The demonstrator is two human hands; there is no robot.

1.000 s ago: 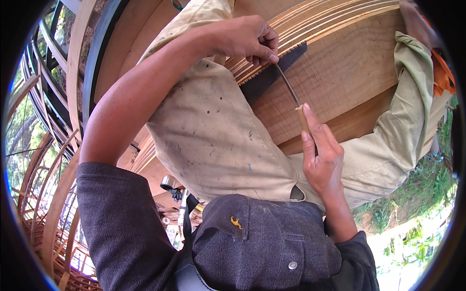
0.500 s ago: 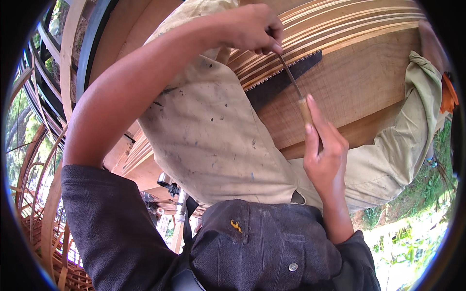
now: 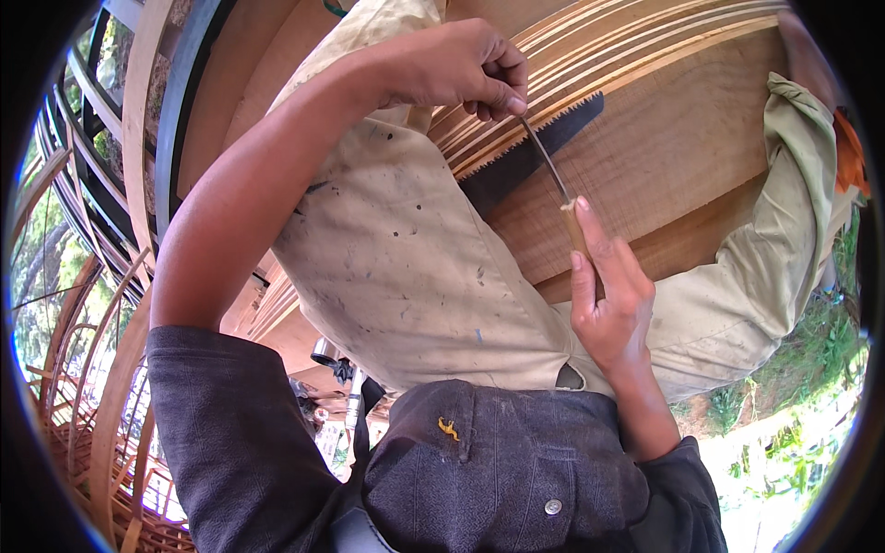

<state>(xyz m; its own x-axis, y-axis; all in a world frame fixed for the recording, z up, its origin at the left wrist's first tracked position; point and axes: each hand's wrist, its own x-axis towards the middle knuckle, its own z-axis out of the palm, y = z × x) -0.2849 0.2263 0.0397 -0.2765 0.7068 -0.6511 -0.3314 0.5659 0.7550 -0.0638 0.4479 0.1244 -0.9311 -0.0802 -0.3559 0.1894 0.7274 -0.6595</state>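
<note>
A slim metal file (image 3: 549,162) with a wooden handle slants across the toothed edge of a dark saw blade (image 3: 573,127). My right hand (image 3: 613,309) is closed round the handle, its index finger stretched along it. At the far end, my left hand (image 3: 466,69) pinches the tip of the file between thumb and fingers. The saw lies teeth toward the far left, over a broad wooden board (image 3: 664,138) between my legs. Its lower left end is hidden behind my trouser leg.
Several thin wooden strips (image 3: 636,44) run along the far side of the board. My legs in beige trousers (image 3: 396,249) flank the work. Curved slats (image 3: 138,120) of wood stand at the left. Grass (image 3: 802,369) shows at the right.
Both hands have drawn slightly nearer to my body, bringing the file with them across the saw teeth. The grip of each hand stays the same.
</note>
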